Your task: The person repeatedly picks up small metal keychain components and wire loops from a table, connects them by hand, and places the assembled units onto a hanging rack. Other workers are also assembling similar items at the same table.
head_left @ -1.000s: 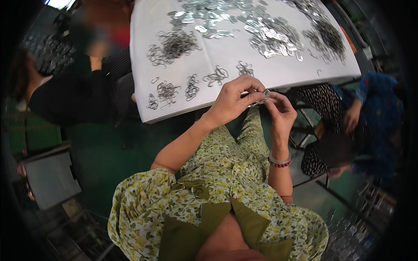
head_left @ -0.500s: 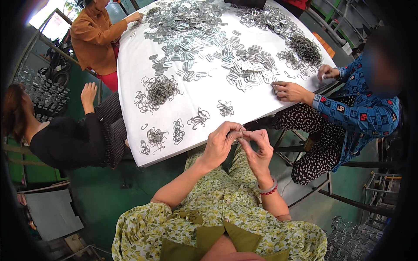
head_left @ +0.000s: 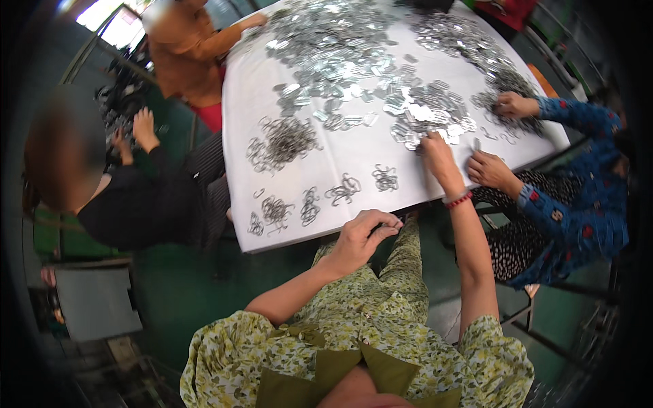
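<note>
My left hand is held just off the table's near edge, thumb and fingertips pinched together. Whatever sits in that pinch is too small to make out. My right hand reaches over the table to the near side of a pile of flat, slotted metal buckles. Its fingertips are bunched at the loose pieces, and what they grip is hidden. Small bent-wire hooks lie in little clusters closest to my left hand, among them a cluster and another one.
A white-covered table carries a larger heap of wire hooks and a broad spread of buckles. At right, a co-worker's hand rests close beside my right hand; their other reaches a dark hook heap. Other people sit at left.
My hands were together at the table's edge; now the right has moved forward and right to the buckle pile. The left stays back, still pinched. The view has shifted slightly.
</note>
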{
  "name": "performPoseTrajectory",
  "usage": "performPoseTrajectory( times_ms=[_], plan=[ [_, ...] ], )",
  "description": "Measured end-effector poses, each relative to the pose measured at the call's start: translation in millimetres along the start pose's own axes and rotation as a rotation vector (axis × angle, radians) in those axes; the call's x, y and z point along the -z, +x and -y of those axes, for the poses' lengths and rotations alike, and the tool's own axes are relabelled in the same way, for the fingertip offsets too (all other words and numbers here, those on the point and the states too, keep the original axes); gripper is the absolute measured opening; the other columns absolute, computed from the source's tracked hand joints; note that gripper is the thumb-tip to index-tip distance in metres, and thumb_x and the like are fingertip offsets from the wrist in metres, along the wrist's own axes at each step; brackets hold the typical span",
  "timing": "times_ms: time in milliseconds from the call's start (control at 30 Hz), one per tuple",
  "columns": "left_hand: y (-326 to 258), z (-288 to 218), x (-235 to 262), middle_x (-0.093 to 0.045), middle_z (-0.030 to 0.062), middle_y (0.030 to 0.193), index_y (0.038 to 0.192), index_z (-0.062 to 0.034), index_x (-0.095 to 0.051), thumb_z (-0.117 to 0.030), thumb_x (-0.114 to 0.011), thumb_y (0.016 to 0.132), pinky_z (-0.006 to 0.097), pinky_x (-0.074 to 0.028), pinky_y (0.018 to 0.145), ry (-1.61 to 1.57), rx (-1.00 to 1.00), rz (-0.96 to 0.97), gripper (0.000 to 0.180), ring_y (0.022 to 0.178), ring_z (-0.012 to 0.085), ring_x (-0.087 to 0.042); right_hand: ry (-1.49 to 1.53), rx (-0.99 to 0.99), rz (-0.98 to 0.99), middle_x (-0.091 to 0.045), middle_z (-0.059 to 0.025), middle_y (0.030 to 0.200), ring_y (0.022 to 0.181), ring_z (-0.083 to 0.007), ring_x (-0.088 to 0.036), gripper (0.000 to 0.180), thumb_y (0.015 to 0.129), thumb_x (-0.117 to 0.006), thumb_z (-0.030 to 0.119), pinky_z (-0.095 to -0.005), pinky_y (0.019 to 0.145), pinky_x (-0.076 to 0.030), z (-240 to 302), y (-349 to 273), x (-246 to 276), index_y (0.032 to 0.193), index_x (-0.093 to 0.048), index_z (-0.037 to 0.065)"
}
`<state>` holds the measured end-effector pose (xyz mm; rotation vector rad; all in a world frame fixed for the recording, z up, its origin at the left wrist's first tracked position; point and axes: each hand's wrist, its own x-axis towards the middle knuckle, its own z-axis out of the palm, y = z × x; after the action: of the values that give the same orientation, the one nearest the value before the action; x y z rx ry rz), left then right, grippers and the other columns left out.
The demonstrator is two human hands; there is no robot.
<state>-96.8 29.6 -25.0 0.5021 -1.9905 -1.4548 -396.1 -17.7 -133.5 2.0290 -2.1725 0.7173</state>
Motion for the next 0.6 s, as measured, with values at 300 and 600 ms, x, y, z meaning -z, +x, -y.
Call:
performPoseTrajectory(
  times_ms=[300, 600],
  plan=[
    [-5, 7, -5, -0.068, 0.0069, 0.093, 0.092, -0.0018, -0.064, -0.006, -0.069, 0.083, 0.032, -0.050, 0.080, 0.108, -0.127, -0.057, 0.011, 0.087, 0.0216, -0.064, 0.863, -0.554, -0.107, -0.066, -0.0044, 0.084, 0.072, -0.0073, -0.058, 0.019, 0.084, -0.066, -0.002, -0.0213, 0.060, -0.048, 113, -76, 96, 0.103, -0.064, -0.005],
    [1, 3, -15, -0.064, 0.0066, 0.085, 0.091, -0.0043, -0.060, -0.017, -0.066, 0.085, 0.039, -0.045, 0.079, 0.159, -0.223, -0.079, 0.016, 0.083, 0.0271, -0.061, 0.925, -0.444, -0.387, -0.066, -0.0053, 0.089, 0.081, -0.0097, -0.061, 0.025, 0.080, -0.067, -0.008, -0.0226, 0.075, -0.049, 193, -115, 133, 0.105, -0.065, -0.004]
  ],
)
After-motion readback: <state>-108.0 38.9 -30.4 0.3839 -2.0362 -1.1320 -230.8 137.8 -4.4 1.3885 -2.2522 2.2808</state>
